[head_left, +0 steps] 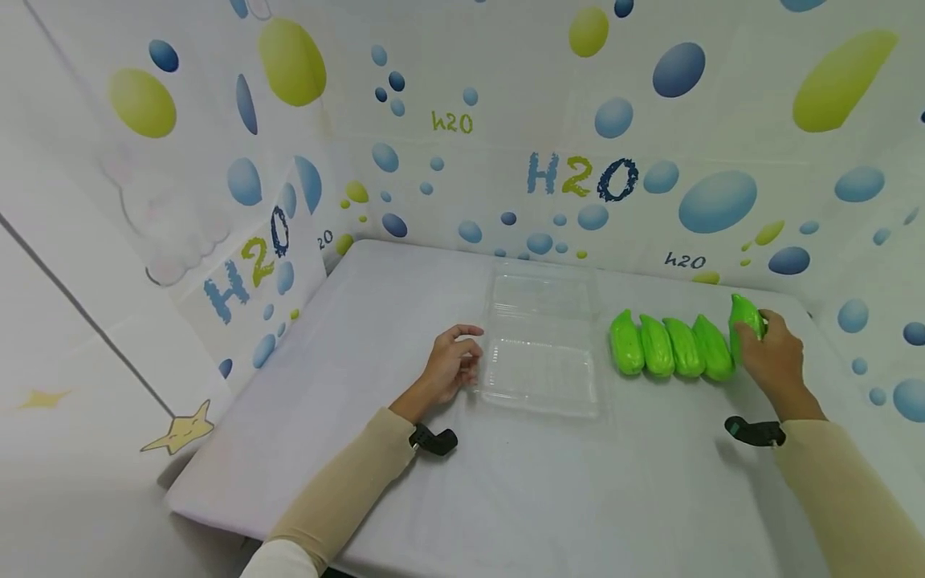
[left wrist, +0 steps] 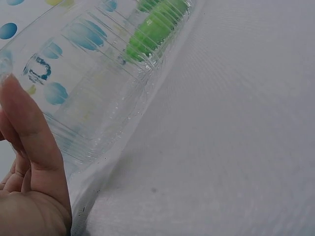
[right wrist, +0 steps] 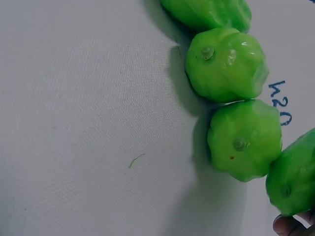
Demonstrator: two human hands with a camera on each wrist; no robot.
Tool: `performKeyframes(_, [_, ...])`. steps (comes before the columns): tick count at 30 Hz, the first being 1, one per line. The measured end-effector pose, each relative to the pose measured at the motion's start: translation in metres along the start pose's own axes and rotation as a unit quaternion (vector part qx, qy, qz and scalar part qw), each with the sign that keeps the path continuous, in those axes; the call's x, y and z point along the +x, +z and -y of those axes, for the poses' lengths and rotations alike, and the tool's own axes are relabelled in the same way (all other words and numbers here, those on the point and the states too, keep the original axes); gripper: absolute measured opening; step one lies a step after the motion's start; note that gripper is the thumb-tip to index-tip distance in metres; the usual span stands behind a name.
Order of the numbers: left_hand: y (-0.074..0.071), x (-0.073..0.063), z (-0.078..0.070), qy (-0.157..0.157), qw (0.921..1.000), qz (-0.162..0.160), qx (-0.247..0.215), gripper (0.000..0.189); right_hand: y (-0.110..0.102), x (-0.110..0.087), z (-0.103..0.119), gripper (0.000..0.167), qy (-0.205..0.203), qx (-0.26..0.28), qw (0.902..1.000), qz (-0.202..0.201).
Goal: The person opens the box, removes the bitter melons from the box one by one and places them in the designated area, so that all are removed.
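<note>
My right hand (head_left: 776, 353) grips a shiny green pepper (head_left: 744, 321) at the right end of a row. Several more glossy green peppers (head_left: 656, 347) lie side by side to its left, pointed tips toward the back wall. In the right wrist view, the gripped pepper (right wrist: 294, 172) appears at the right edge with a fingertip under it. A clear plastic container (head_left: 540, 377) lies opened out in the middle of the table, its lid (head_left: 543, 293) folded back. Beside its left edge rests my left hand (head_left: 451, 365), fingers loosely bent and holding nothing.
A white cloth covers the table (head_left: 347, 337). Behind it stands a wall sheet (head_left: 506, 80) printed with blue and green drops and lettering. Each wrist carries a dark strap mount (head_left: 433, 440).
</note>
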State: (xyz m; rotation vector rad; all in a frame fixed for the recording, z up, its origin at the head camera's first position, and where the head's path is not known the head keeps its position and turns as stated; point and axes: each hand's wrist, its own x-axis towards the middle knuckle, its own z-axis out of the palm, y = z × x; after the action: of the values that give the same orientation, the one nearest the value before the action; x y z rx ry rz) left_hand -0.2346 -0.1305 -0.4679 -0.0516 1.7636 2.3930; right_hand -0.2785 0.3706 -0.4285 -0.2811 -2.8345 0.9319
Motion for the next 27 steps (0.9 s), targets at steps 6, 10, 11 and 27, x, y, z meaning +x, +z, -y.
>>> performKeyframes(6, [0.000, 0.001, 0.000, 0.003, 1.0000, 0.000, 0.006, 0.042, -0.001, 0.001, -0.010, 0.074, 0.018, -0.042, 0.9985, 0.029])
performKeyframes(10, [-0.001, 0.002, 0.000, 0.003, 1.0000, 0.002, 0.006, 0.040, 0.001, 0.005, -0.018, 0.078, 0.041, -0.035, 0.9976, 0.043])
performKeyframes(11, [-0.001, 0.002, 0.000, 0.003, 1.0000, 0.001, 0.006, 0.040, 0.001, 0.006, -0.020, 0.078, 0.041, -0.032, 0.9976, 0.046])
performKeyframes(27, [-0.001, 0.001, 0.004, 0.005, 1.0000, 0.001, -0.003, 0.037, 0.011, 0.006, -0.026, 0.077, 0.034, -0.028, 0.9966, 0.069])
